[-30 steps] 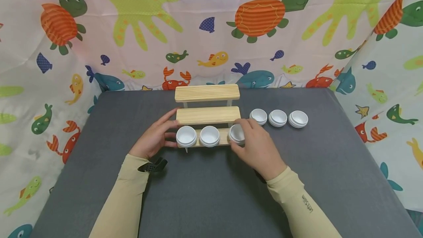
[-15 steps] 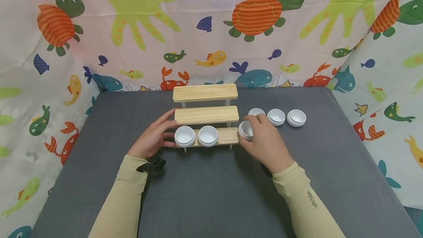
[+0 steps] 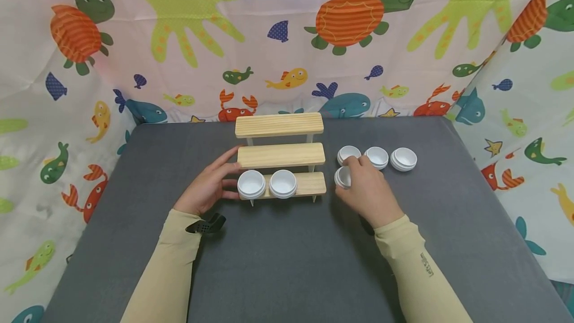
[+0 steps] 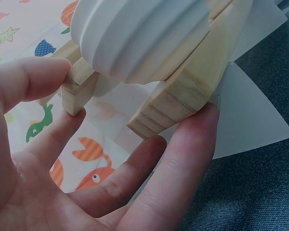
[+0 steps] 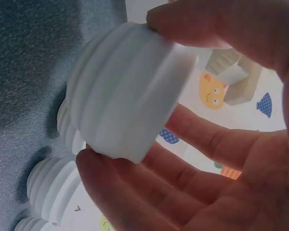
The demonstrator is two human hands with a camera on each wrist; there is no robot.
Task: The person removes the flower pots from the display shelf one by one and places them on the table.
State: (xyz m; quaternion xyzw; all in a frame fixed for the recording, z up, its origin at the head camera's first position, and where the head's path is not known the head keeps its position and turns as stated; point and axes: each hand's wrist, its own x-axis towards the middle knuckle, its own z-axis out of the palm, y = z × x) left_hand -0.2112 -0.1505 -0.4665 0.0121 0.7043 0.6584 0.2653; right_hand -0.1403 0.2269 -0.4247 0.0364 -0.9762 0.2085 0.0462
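Observation:
A three-tier wooden stand (image 3: 280, 155) with pale supports stands mid-table. My left hand (image 3: 204, 183) holds its left end; in the left wrist view the thumb and a finger pinch the end of one plank (image 4: 79, 82), while other fingers touch the lower plank (image 4: 178, 103) from below. Two white cups sit on the lowest tier, a left one (image 3: 251, 183) and a middle one (image 3: 283, 183). Right of the stand, my right hand (image 3: 372, 193) grips another white cup, whose ribbed side (image 5: 125, 91) shows between thumb and fingers in the right wrist view.
Three more white cups stand in a row on the grey tabletop behind my right hand: a left (image 3: 348, 153), a middle (image 3: 376, 157) and a right one (image 3: 403, 159). A sea-animal curtain (image 3: 188, 79) borders the table's back and sides.
My right hand has carried its cup rightward from the right end of the lowest tier to beside the stand. The left hand has kept its hold on the stand.

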